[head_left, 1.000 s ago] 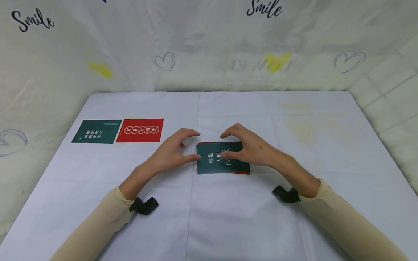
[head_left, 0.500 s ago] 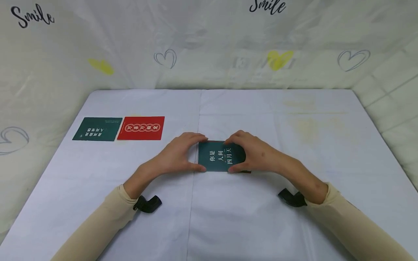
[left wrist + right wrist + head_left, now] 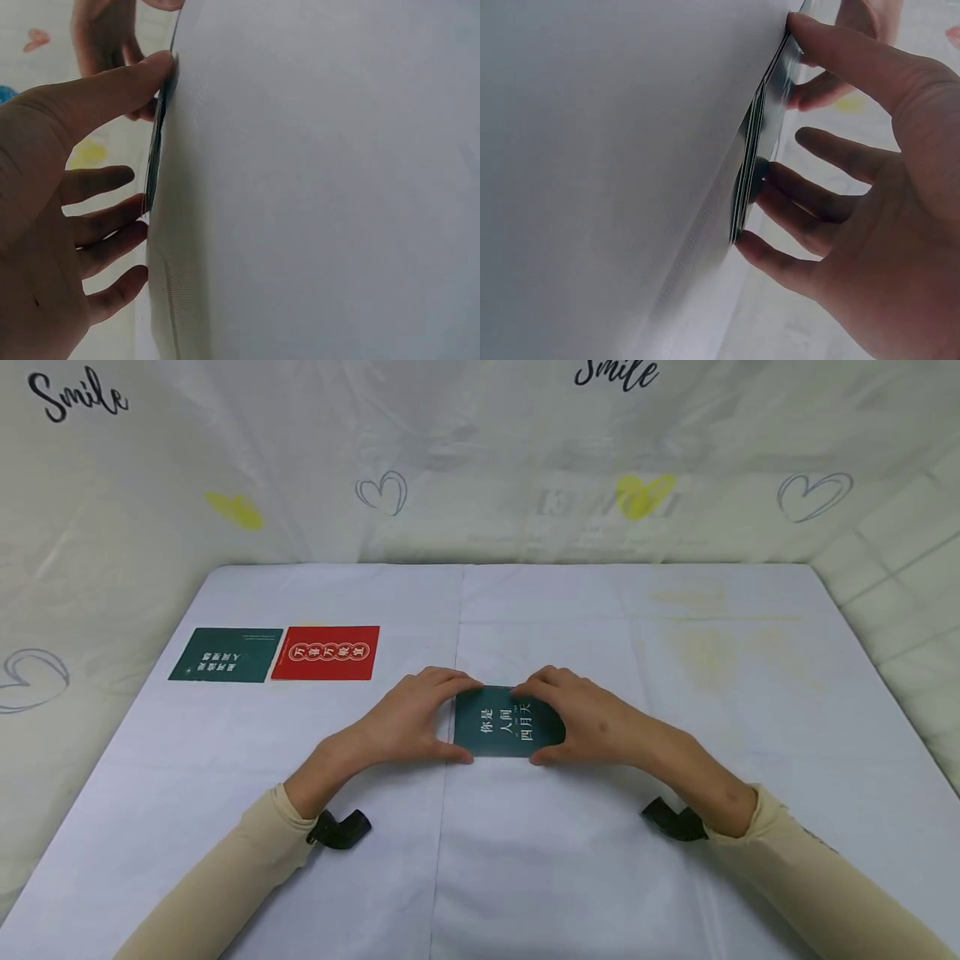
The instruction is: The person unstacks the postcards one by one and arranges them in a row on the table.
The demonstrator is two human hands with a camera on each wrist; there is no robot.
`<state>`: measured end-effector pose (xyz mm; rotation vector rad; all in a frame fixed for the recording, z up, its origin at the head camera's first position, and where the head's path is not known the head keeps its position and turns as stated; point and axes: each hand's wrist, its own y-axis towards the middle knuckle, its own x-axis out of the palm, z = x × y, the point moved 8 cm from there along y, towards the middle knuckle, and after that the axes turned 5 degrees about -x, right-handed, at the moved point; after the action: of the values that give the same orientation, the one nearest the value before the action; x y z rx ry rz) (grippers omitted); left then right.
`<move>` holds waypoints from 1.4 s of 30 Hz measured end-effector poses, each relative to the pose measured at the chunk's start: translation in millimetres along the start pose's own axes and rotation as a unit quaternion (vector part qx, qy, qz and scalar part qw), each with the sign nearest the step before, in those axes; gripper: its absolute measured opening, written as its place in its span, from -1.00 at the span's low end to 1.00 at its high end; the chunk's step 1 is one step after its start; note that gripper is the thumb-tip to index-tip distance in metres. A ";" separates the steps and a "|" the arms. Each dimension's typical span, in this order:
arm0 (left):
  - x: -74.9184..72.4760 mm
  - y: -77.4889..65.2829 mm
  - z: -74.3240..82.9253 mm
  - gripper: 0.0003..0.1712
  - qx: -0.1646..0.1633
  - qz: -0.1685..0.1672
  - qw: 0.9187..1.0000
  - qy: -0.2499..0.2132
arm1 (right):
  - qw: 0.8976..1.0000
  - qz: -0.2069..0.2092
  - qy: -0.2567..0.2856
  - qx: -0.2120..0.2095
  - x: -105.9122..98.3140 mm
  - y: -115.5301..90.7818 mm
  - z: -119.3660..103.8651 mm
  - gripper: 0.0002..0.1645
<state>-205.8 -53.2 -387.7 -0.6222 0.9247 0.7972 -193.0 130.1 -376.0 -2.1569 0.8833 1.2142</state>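
Observation:
A small stack of cards (image 3: 495,723), topped by a dark green one with white Chinese characters, lies on the white table in the middle of the head view. My left hand (image 3: 405,717) holds its left end, thumb at the near edge and fingers at the far edge. At the right end my right hand (image 3: 600,718) grips it the same way, covering that end's corners. Seen edge-on in the right wrist view, the stack (image 3: 748,161) shows several thin layers. In the left wrist view, the thumb (image 3: 120,94) meets the stack's dark edge (image 3: 155,150).
At the back left, a green card (image 3: 227,655) with white print lies flat beside a red card (image 3: 326,653) with circled characters. The white-covered table (image 3: 525,860) ends at a pale curtain (image 3: 480,443) printed with hearts and lettering. A black wrist device (image 3: 339,830) hangs under the left sleeve.
Both hands have closed in from beside and above the stack to grip its near and far edges. Red edges that stuck out from under the green card no longer show.

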 end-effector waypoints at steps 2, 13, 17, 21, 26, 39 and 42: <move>0.4 -0.9 -0.2 0.08 0.002 -0.001 1.000 0.001 | 1.000 -0.003 -0.004 -0.003 0.7 -0.7 -0.6 -0.02; 0.4 -6.0 1.3 0.06 0.021 -0.002 1.000 0.001 | 0.999 -0.009 -0.031 -0.013 3.1 -3.6 -4.2 0.12; 0.0 -6.7 1.3 0.07 0.021 -0.005 1.000 -0.008 | 1.000 -0.009 -0.022 -0.015 2.3 -4.1 -4.9 0.11; -1.0 -6.6 0.6 0.07 0.018 -0.008 1.000 -0.017 | 1.000 -0.009 -0.007 -0.013 -0.5 -5.2 -4.4 0.11; -2.3 -7.0 -1.7 0.05 0.011 -0.005 0.999 -0.033 | 1.000 -0.008 0.010 -0.009 -4.6 -5.6 -3.6 0.10; -17.5 -10.2 -4.9 0.09 0.018 0.029 0.993 -0.110 | 1.000 0.022 0.013 -0.011 -13.9 -6.3 -2.3 0.13; -20.8 -10.7 -7.2 0.13 0.017 0.041 0.993 -0.112 | 0.999 0.040 0.001 -0.004 -16.6 -5.5 0.1 0.17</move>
<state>-207.9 -71.5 -371.6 -0.4571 0.7588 0.9035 -195.4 138.6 -360.9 -2.1479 0.9749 1.2557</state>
